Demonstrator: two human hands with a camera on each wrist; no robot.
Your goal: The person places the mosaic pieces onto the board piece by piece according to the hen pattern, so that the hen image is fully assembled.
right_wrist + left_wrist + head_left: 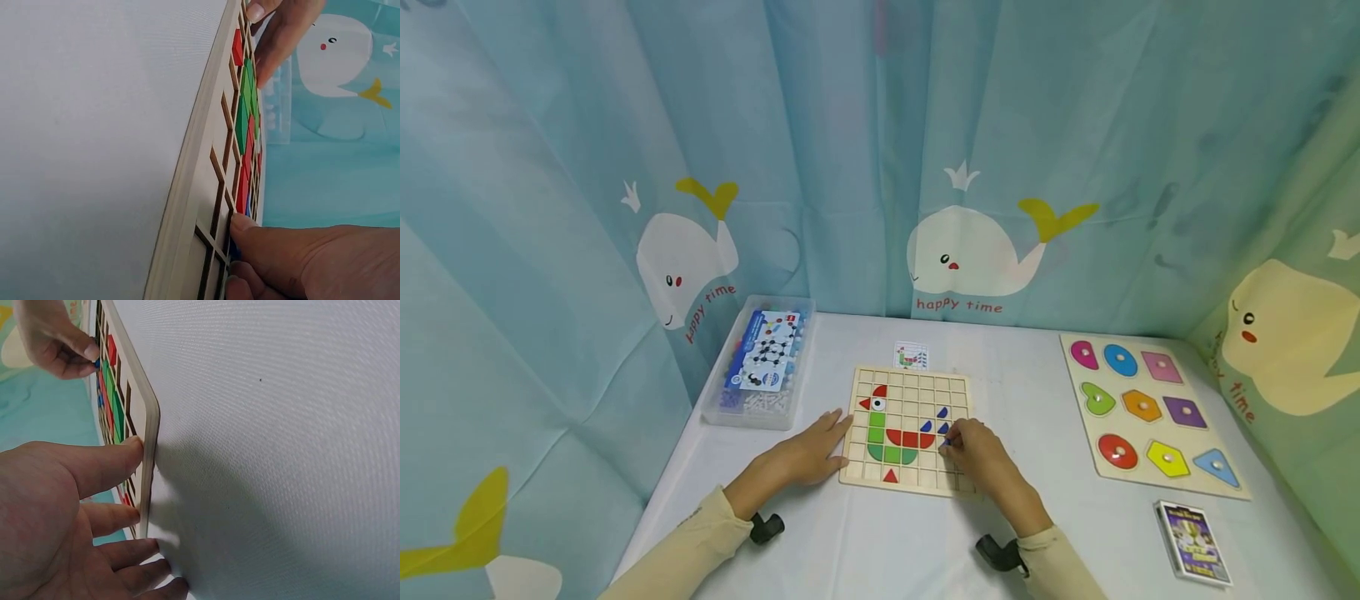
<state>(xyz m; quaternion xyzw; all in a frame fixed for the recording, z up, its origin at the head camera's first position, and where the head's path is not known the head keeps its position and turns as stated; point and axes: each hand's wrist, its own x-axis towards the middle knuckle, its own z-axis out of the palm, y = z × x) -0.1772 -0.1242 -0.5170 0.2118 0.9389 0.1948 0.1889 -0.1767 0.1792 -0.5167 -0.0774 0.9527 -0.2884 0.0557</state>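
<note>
A wooden grid board (907, 434) is laid flat on the white table (880, 550), and everything else is placed relative to it. At the board's right side, a small blue piece (945, 442) is pinched by the curled fingertips of the right hand (981, 461) — it sits just under those fingertips, over the grid cells below two other blue pieces (942, 419). Against the board's left edge the left hand (808, 452) is pressed with its fingers straight and spread, nothing being gripped; in the left wrist view the fingertips (128, 452) are seen touching the board's rim. In the board's cells a bird figure of red and green pieces (891, 437) is set. To the left of the board a clear plastic box (762, 361) is stood; to the right, well apart, a shape puzzle (1150, 411) and a card pack (1193, 542) are laid — a small picture card (911, 356) lies just behind the board.
</note>
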